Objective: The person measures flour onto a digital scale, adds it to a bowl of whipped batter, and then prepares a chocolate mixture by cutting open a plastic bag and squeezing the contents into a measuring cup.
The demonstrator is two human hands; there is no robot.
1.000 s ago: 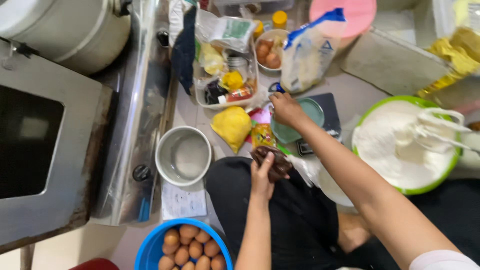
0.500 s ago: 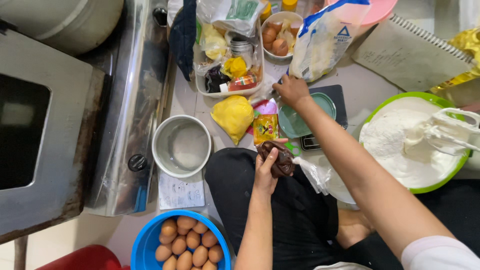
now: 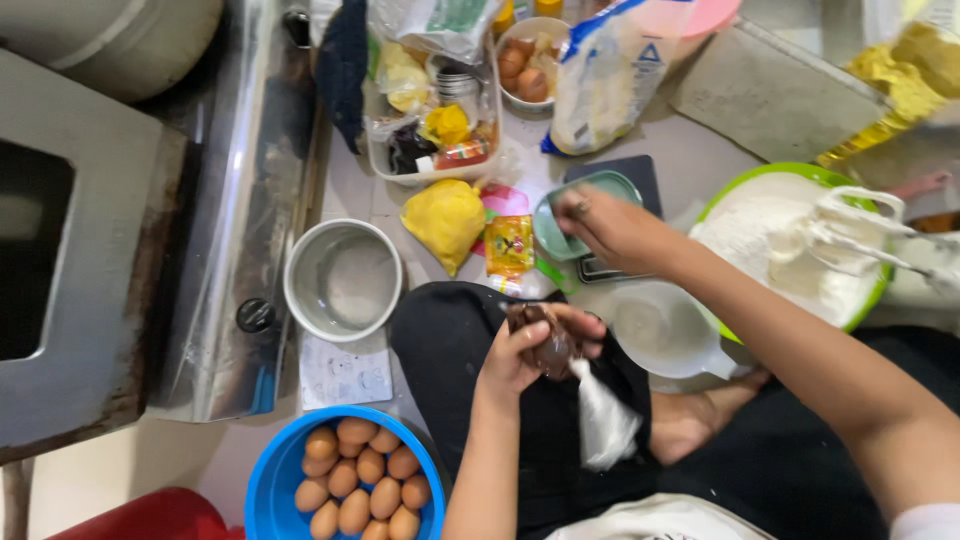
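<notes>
My left hand [image 3: 512, 362] is over my lap, closed around a small clear plastic bag of dark brown stuff [image 3: 550, 345]; the bag's empty end hangs down over my leg. My right hand [image 3: 612, 228] reaches forward over a small green dish [image 3: 550, 232] that sits on a black kitchen scale [image 3: 640, 170]. Its fingers are bent down and touch the dish, but whether they grip it is not visible.
A green bowl of flour [image 3: 790, 172] with mixer beaters [image 3: 860, 235] stands right, with a clear jug [image 3: 660, 330] beside it. A metal pot [image 3: 342, 280], a yellow bag [image 3: 445, 220] and a tray of packets [image 3: 430, 130] lie ahead. A blue bowl of eggs [image 3: 275, 480] is near left, a metal oven [image 3: 70, 270] far left.
My right hand has come back from the far rim of the green dish to lie over it. My left hand has kept hold of the brown bag.
</notes>
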